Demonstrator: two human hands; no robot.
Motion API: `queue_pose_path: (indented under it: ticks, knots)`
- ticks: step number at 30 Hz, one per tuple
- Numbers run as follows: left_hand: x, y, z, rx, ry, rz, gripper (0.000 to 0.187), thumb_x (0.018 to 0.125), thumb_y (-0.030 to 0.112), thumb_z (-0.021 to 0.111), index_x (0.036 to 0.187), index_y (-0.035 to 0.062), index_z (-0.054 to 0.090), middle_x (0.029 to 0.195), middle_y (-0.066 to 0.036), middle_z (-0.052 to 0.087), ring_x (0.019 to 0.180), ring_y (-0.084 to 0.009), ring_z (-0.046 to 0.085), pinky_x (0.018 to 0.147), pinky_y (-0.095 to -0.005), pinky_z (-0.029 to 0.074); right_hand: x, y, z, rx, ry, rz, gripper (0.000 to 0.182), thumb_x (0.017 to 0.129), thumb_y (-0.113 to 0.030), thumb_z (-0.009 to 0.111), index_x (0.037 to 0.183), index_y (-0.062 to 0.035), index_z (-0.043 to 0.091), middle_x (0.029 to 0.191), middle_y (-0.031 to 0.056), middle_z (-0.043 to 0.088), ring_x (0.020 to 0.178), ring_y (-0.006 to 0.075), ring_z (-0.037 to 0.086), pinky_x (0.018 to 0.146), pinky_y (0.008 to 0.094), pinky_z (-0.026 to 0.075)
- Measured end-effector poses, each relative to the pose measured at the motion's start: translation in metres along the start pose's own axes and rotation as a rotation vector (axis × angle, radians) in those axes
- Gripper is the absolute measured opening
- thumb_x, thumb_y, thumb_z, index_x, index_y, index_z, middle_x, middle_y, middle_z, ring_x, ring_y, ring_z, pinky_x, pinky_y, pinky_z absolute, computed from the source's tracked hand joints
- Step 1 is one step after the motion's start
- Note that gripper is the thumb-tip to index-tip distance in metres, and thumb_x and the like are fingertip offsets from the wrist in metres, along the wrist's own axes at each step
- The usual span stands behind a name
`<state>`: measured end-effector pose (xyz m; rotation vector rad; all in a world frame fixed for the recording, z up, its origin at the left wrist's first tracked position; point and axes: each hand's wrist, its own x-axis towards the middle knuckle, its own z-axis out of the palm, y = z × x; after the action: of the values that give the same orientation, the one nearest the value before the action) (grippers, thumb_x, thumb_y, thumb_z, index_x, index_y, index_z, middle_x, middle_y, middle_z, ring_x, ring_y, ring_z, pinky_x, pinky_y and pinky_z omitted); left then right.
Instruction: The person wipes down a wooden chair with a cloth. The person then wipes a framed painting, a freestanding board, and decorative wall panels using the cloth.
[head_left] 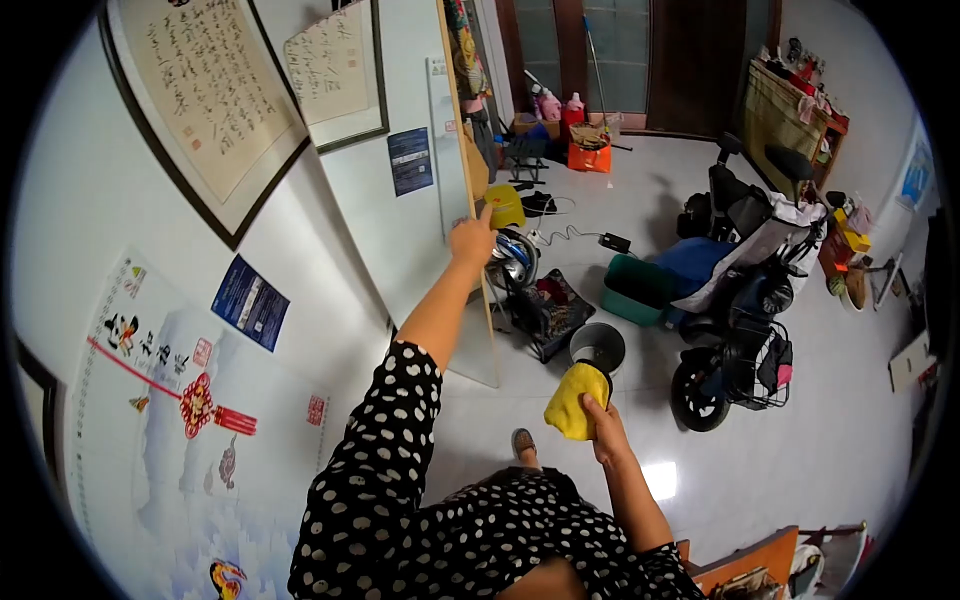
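Note:
My left hand (472,240) reaches forward to the upright edge of a mirrored door panel (410,240). Its index finger points up and the other fingers are curled at that edge. Just past it shows a yellow cap-like item (506,205). In front of my body, my right hand (607,432) grips a bunched yellow cloth (573,403) with a dark rim. The cloth overlaps the near side of a grey metal bucket (598,346) standing on the floor.
Right of the bucket are a green tub (636,290) and a parked scooter (740,270) with a wire basket (757,368). A black bag (552,312) lies beside the panel. Framed calligraphy (210,95) hangs on the left wall. An orange bag (590,155) stands farther back.

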<state>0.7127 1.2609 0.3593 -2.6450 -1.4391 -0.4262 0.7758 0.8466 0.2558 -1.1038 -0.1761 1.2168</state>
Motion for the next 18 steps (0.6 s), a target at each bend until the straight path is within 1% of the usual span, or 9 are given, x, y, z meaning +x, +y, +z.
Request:
queue_pose_path:
  ticks: [2, 4, 5, 8, 9, 11, 14, 15, 18]
  knots:
    - [0.033, -0.005, 0.004, 0.016, 0.01, -0.009, 0.062, 0.091, 0.036, 0.063, 0.147, 0.0215, 0.042, 0.097, -0.013, 0.072, 0.087, -0.0313, 0.07, 0.075, -0.0451, 0.055, 0.026, -0.011, 0.004, 0.008, 0.01, -0.032, 0.056, 0.091, -0.032, 0.071, 0.131, 0.0025, 0.051, 0.119, 0.0107, 0.063, 0.109, 0.0213, 0.062, 0.096, 0.034, 0.048]
    - [0.065, -0.018, 0.024, 0.029, 0.022, -0.013, 0.063, 0.092, 0.038, 0.062, 0.149, 0.0224, 0.04, 0.098, -0.012, 0.072, 0.088, -0.0301, 0.07, 0.075, -0.044, 0.055, 0.05, -0.016, 0.014, 0.009, 0.05, -0.065, 0.056, 0.091, -0.032, 0.071, 0.131, 0.0024, 0.051, 0.119, 0.0109, 0.063, 0.11, 0.0214, 0.062, 0.096, 0.0341, 0.048]
    - [0.076, -0.024, 0.032, 0.06, -0.013, -0.05, 0.062, 0.092, 0.039, 0.061, 0.148, 0.0233, 0.04, 0.097, -0.01, 0.073, 0.089, -0.0278, 0.07, 0.073, -0.0434, 0.056, 0.063, -0.022, 0.02, 0.015, 0.039, -0.056, 0.056, 0.091, -0.032, 0.071, 0.131, 0.0024, 0.051, 0.121, 0.0113, 0.063, 0.112, 0.0214, 0.061, 0.097, 0.034, 0.048]
    - [0.107, -0.046, 0.054, 0.117, -0.079, -0.072, 0.055, 0.088, 0.039, 0.067, 0.137, 0.022, 0.049, 0.104, -0.012, 0.071, 0.084, -0.0302, 0.071, 0.065, -0.0423, 0.057, 0.109, -0.031, 0.04, -0.006, 0.002, -0.04, 0.056, 0.091, -0.031, 0.071, 0.131, 0.0025, 0.052, 0.122, 0.0111, 0.063, 0.113, 0.0211, 0.061, 0.097, 0.034, 0.048]
    - [0.109, -0.05, 0.059, 0.127, -0.023, -0.04, 0.05, 0.088, 0.04, 0.067, 0.131, 0.0207, 0.051, 0.104, -0.013, 0.069, 0.083, -0.0304, 0.07, 0.065, -0.042, 0.057, 0.123, -0.034, 0.05, -0.013, 0.0, -0.064, 0.055, 0.091, -0.03, 0.071, 0.131, 0.0025, 0.052, 0.121, 0.0108, 0.063, 0.111, 0.0208, 0.062, 0.097, 0.034, 0.048]
    - [0.1, -0.058, 0.062, 0.157, 0.08, 0.022, 0.042, 0.087, 0.042, 0.068, 0.119, 0.018, 0.055, 0.103, -0.014, 0.067, 0.079, -0.0307, 0.07, 0.064, -0.0415, 0.057, 0.142, -0.045, 0.069, -0.013, -0.046, -0.039, 0.056, 0.091, -0.03, 0.071, 0.131, 0.0025, 0.052, 0.121, 0.0106, 0.063, 0.111, 0.0208, 0.061, 0.097, 0.0338, 0.048]
    - [0.083, -0.074, 0.054, 0.083, 0.247, 0.166, 0.041, 0.084, 0.045, 0.07, 0.106, 0.0147, 0.054, 0.108, -0.015, 0.06, 0.077, -0.0314, 0.068, 0.062, -0.0405, 0.056, 0.167, -0.046, 0.09, -0.022, -0.079, 0.017, 0.058, 0.091, -0.031, 0.071, 0.132, 0.0031, 0.05, 0.12, 0.0109, 0.063, 0.11, 0.0213, 0.062, 0.096, 0.0336, 0.049]
    - [0.076, -0.078, 0.052, 0.089, 0.274, 0.187, 0.043, 0.081, 0.045, 0.073, 0.105, 0.0146, 0.055, 0.115, -0.016, 0.056, 0.076, -0.031, 0.065, 0.061, -0.0392, 0.056, 0.174, -0.047, 0.097, -0.039, -0.083, 0.035, 0.059, 0.091, -0.032, 0.071, 0.133, 0.0033, 0.049, 0.12, 0.011, 0.063, 0.109, 0.0214, 0.062, 0.095, 0.0335, 0.049]
    - [0.041, -0.085, 0.03, 0.188, 0.27, 0.197, 0.041, 0.081, 0.045, 0.074, 0.102, 0.0149, 0.055, 0.111, -0.015, 0.056, 0.076, -0.0292, 0.062, 0.062, -0.0383, 0.055, 0.195, -0.047, 0.106, -0.062, -0.138, 0.097, 0.06, 0.09, -0.032, 0.072, 0.133, 0.0039, 0.05, 0.121, 0.0119, 0.063, 0.108, 0.0222, 0.063, 0.094, 0.0335, 0.05]
